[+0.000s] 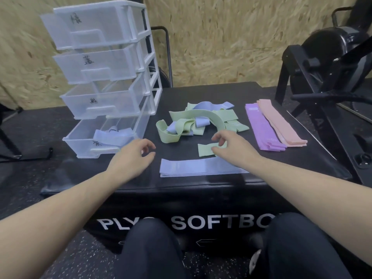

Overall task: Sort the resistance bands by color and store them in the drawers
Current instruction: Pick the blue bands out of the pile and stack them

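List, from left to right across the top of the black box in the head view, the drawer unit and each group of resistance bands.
drawer unit → mixed green and blue pile → purple stack → peach stack

Bare box top point(177, 152) between my hands, free to pass. Tangled bands point(193, 121) block ahead, blue stack point(201, 168) lies near me, open drawers point(96, 135) jut out left, purple stack point(263, 129) right.
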